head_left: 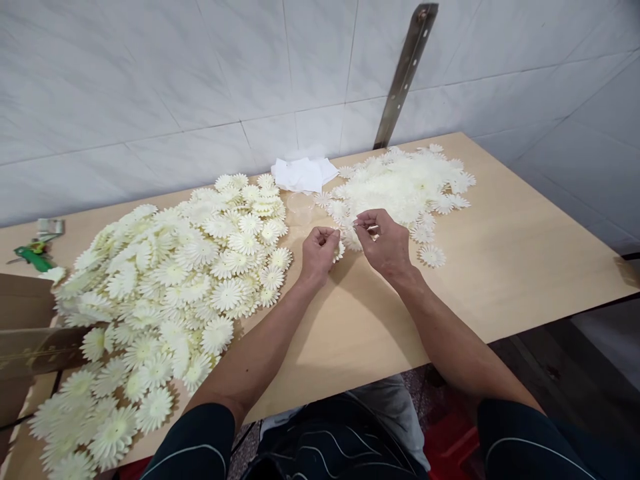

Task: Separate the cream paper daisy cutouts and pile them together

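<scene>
My left hand is closed in a pinch on a cream daisy-shaped flower piece just above the wooden table. Close beside it, my right hand has its fingers pinched together on something small I cannot make out. Both hands sit at the near edge of a flat pile of thin cream flower pieces. A much larger heap of fuller cream daisies spreads over the table's left half.
White folded cloth or paper lies at the back by the tiled wall. A metal hinge strip leans on the wall. A green tool and a brown cardboard box are at far left.
</scene>
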Tool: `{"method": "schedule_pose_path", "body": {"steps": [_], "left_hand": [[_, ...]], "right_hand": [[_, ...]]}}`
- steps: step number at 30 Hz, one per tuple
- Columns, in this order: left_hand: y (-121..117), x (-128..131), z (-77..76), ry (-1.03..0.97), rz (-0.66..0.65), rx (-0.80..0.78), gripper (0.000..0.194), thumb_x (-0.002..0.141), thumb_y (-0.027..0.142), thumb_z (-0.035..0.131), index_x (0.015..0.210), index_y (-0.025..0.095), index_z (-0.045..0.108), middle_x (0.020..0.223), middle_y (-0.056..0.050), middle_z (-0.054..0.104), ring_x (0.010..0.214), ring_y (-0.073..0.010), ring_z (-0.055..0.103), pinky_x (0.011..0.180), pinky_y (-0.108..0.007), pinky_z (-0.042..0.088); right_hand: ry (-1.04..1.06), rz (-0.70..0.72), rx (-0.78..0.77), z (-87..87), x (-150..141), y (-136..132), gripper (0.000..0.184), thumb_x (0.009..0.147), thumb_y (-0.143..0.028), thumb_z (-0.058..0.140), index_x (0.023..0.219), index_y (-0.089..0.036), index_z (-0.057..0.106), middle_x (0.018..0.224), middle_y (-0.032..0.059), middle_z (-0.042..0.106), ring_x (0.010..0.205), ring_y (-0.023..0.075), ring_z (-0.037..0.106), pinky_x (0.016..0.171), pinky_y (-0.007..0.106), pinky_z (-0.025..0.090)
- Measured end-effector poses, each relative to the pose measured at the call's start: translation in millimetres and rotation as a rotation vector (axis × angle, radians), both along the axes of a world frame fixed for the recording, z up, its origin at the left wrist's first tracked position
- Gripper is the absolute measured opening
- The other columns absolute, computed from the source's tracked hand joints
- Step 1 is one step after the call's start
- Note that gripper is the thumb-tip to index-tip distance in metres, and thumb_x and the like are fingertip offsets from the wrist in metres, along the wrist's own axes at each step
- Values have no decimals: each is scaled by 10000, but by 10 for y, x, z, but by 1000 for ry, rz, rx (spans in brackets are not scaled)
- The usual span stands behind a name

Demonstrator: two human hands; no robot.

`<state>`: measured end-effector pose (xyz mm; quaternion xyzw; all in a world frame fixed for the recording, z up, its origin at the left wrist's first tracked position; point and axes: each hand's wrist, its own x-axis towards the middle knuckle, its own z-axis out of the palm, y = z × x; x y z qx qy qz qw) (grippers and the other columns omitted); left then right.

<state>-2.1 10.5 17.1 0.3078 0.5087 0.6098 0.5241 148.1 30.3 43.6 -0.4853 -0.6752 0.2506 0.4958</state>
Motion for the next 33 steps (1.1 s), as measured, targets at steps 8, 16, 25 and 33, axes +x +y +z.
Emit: {"method": "schedule_pose_path", "body": {"steps": [8, 16, 25, 33], "left_hand": [[5, -48, 23, 44, -131, -11, 588, 783, 754, 893, 776, 187, 738, 563, 10, 586, 529, -127, 520, 498, -264, 375], [-4, -56, 65, -72, -142, -30, 463, 762, 567, 962, 742, 189, 696, 563, 47, 529, 491, -86, 443, 477, -229, 367], [-1, -12, -51, 93, -139, 147, 412, 801, 508, 925, 728, 190, 674, 675, 27, 642, 642, -109, 537, 621, -234, 419], [9, 2, -84, 71, -124, 84, 430, 748, 430, 983, 892, 220, 637, 625, 53, 681, 534, -104, 552, 568, -227, 394]], "right_hand": [[-92, 97, 141, -39, -6, -14, 73, 993, -302, 671, 1053, -273, 702, 1062, 87, 817, 963, 268, 768, 910, 451, 660], [-53, 165, 53, -24, -3, -11, 140, 964, -300, 702, 1099, -269, 720, 1074, 78, 826, 977, 254, 769, 974, 462, 662], [105, 219, -374, 56, 63, 74, 584, 808, -769, 834, 933, -202, 770, 798, 45, 753, 703, 199, 690, 626, 317, 576], [5, 128, -426, 114, 77, 63, 524, 805, -701, 802, 670, -202, 714, 569, 0, 623, 534, 139, 468, 503, 289, 346]]}}
